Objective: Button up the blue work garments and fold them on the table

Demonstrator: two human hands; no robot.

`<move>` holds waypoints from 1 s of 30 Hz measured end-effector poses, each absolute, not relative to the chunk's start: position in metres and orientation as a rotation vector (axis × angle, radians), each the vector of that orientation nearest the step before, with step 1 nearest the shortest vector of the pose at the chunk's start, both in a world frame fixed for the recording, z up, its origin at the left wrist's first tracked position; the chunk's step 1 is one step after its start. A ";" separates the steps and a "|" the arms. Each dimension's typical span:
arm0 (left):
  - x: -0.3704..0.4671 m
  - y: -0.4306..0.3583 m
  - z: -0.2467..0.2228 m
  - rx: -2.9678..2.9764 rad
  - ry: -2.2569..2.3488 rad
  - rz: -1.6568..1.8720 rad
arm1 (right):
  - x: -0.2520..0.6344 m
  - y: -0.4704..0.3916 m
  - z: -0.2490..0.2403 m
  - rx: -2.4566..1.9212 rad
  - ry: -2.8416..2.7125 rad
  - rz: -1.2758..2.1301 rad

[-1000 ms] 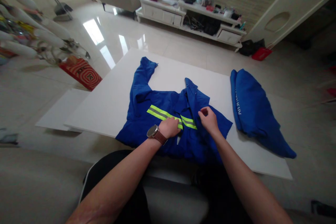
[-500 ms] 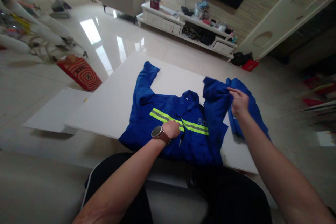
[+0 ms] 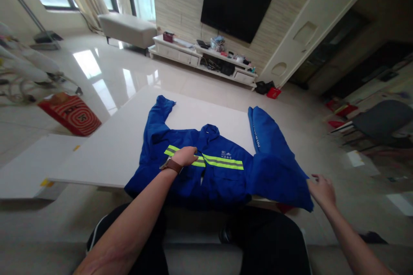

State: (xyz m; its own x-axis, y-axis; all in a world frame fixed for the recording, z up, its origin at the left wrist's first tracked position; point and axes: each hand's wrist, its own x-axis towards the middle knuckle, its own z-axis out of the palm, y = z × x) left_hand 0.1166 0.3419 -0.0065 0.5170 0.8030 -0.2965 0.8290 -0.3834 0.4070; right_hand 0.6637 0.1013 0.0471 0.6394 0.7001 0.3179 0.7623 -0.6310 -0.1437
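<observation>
A blue work jacket (image 3: 222, 180) with yellow-green reflective strips lies front up on the white table, its collar away from me. My left hand (image 3: 187, 156), a watch on its wrist, is closed on the jacket front beside the middle opening, over the strip. At the right, my right hand (image 3: 323, 190) holds the end of the jacket's sleeve (image 3: 280, 178), which is stretched out past the table edge; part of its grip is hidden. Under and behind that sleeve lies a folded blue garment (image 3: 271, 131) with pale lettering. The jacket's other sleeve (image 3: 155, 120) points toward the far side.
The white tabletop (image 3: 106, 150) spreads left of the jacket, with a lower white panel (image 3: 22, 167) beside it. A red paper bag (image 3: 71, 114) stands on the floor at left. Farther off are a TV cabinet (image 3: 174, 53) and a bench (image 3: 129, 30). My knees are under the near edge.
My right hand has moved right and toward me, drawing the sleeve from a raised fold out to the side. My left hand stays on the jacket front. The view has tilted up.
</observation>
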 end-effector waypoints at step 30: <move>-0.084 0.498 0.027 2.228 2.295 0.155 | 0.541 0.394 0.066 -2.277 -1.951 -0.006</move>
